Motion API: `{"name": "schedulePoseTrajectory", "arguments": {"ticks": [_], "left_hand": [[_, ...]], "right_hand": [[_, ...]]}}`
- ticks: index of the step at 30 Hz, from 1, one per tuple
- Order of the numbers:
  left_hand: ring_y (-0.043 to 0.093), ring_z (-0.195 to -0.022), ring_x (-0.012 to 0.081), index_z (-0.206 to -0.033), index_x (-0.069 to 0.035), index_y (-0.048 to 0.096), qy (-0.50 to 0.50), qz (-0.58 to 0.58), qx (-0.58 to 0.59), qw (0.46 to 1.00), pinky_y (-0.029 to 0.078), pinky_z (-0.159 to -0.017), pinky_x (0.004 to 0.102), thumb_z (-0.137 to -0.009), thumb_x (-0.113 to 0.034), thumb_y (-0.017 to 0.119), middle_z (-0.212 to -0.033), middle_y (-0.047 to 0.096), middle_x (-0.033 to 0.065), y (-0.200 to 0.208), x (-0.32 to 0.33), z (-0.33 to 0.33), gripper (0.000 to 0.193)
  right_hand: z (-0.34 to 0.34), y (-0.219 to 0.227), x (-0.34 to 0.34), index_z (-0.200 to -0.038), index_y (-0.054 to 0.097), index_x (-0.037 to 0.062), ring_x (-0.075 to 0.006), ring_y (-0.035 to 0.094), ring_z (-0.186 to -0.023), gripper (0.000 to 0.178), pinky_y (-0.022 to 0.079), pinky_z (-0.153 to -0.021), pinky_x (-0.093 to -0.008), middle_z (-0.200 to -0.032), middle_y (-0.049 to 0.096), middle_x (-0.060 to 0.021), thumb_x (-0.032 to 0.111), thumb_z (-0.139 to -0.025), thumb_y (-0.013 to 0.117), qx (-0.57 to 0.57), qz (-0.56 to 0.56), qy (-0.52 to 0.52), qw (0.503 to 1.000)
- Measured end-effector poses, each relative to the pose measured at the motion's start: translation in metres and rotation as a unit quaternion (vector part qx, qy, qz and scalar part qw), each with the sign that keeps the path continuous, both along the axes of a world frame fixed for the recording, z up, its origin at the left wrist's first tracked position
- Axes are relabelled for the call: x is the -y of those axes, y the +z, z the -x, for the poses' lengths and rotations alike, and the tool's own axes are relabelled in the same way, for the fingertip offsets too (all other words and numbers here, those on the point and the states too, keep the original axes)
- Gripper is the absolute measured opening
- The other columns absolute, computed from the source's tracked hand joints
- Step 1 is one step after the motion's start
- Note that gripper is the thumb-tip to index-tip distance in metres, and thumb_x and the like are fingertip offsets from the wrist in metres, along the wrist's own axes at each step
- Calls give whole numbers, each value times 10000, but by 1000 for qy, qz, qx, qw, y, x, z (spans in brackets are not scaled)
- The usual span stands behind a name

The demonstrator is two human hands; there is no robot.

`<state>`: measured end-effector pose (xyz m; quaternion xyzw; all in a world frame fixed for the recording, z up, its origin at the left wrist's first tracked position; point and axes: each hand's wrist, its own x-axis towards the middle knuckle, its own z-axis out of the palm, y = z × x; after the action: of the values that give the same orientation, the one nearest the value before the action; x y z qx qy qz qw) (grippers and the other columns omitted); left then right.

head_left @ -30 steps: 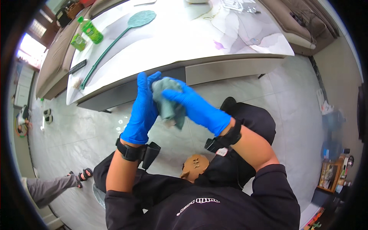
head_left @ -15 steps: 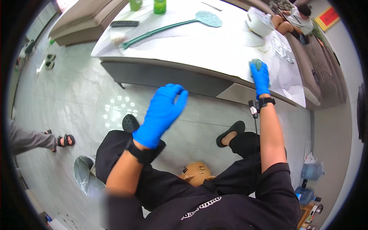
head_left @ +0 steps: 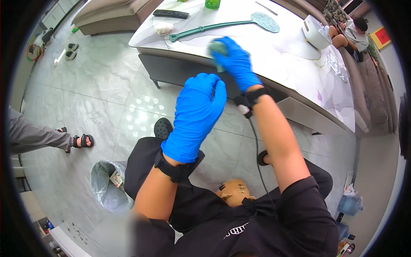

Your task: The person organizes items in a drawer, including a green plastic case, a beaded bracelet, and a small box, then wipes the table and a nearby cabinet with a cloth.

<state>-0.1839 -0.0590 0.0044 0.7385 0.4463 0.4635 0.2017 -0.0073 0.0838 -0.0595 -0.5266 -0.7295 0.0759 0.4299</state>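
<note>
Right hand [head_left: 234,60], blue glove: grip pressed flat over a greenish cloth [head_left: 217,48] at the near edge of the white tabletop [head_left: 295,64], placed for wiping. Left hand [head_left: 198,113]: lifted clear, fingers loose, grasping nothing. Green fly swatter [head_left: 222,25] lies beyond the cloth

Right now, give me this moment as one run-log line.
right hand: pressing grey-green cloth on white table | left hand: raised, open, empty | green fly swatter: lying beyond cloth

Glossy grey tiled floor [head_left: 107,103], white marble table [head_left: 299,68], beige sofas [head_left: 107,17].
</note>
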Motion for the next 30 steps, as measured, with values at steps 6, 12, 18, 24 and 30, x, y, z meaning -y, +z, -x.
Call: {"name": "schedulePoseTrajectory", "arguments": {"ticks": [6,12,18,24,30], "left_hand": [[556,-841,338,-914,-54,605,33,-79,-69,994,454,-763,431,-864,-150,576,-874,584,143,-11,-11,-2,112],[566,-903,344,-1052,-39,584,50,-123,-212,968,464,-822,436,-834,-236,618,-1022,586,153,-53,-75,-26,296],[517,-1141,363,-1189,-14,551,24,-176,-261,949,404,-972,447,-852,-338,589,-1267,528,215,-81,-175,-84,469],[321,-1376,335,-1418,-54,383,27,-83,-358,930,223,-1123,491,-923,-438,452,-1501,318,179,-87,-215,-105,631],[274,-1408,295,-1457,-114,340,29,-72,-400,913,201,-1130,496,-961,-400,403,-1537,274,121,-95,-221,-97,577]], "right_hand": [[-301,-9,111,-1141,597,30,-229,637,-946,340,502,-843,-336,-1048,657,-113,226,-873,666,26,-51,-236,970],[-448,-24,187,-1201,562,17,-336,559,-1106,515,436,-967,-402,-1180,577,-213,370,-841,666,43,76,-422,902],[-429,-5,124,-995,652,53,-289,654,-843,324,517,-755,-423,-910,661,-158,308,-796,679,-77,137,-311,937],[-196,-21,-3,-1102,597,85,-382,496,-1106,387,359,-1004,-496,-1126,564,-177,298,-781,627,156,-158,-185,957],[-104,-5,-35,-1105,608,154,-367,497,-1157,408,351,-1018,-486,-1245,524,-205,329,-739,654,131,3,-159,979]]}}
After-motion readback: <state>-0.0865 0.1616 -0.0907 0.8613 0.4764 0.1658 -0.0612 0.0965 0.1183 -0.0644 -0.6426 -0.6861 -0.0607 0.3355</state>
